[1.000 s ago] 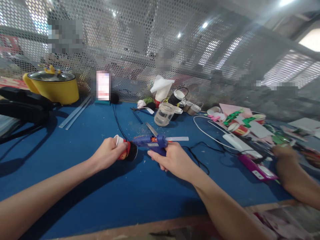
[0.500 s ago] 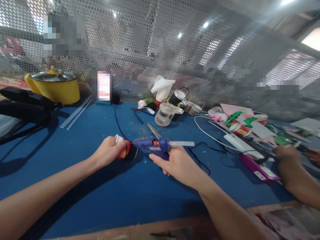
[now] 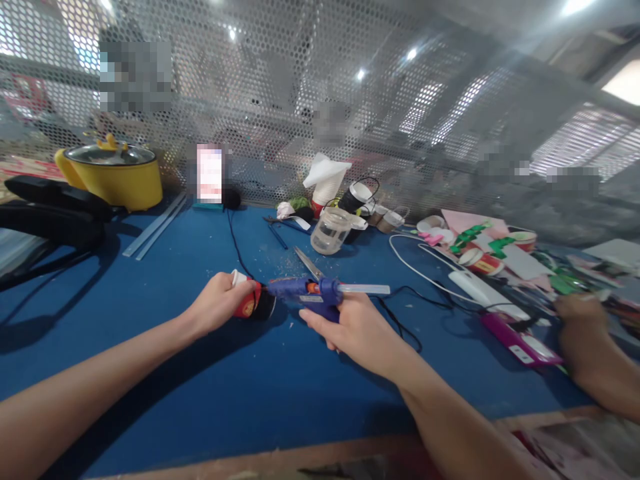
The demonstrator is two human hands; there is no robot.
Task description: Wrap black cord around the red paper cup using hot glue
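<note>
My left hand (image 3: pixel 220 301) is closed around a small red paper cup (image 3: pixel 246 307) with a white rim and a black band, tipped on its side above the blue table (image 3: pixel 200 393). In my right hand (image 3: pixel 355 325) is a blue hot glue gun (image 3: pixel 320 293), a clear glue stick (image 3: pixel 367 289) jutting from its back. The gun's nozzle is at the cup's black band; whether it touches, I cannot tell. Open scissors (image 3: pixel 307 262) lie just behind the gun, their handles hidden by it. A clear plastic cup (image 3: pixel 330 233) stands beyond them.
Left stand a yellow pot (image 3: pixel 117 177), a black object (image 3: pixel 55 207), loose glue sticks (image 3: pixel 155 227) and a lit phone (image 3: pixel 209 175). To the right are a white power strip (image 3: pixel 485 291), a purple box (image 3: pixel 520 340), heaped craft pieces (image 3: pixel 483 243) and another person's hand (image 3: pixel 583 320).
The view has shifted very slightly. My hands, the cup and the glue gun keep the same positions relative to each other.
</note>
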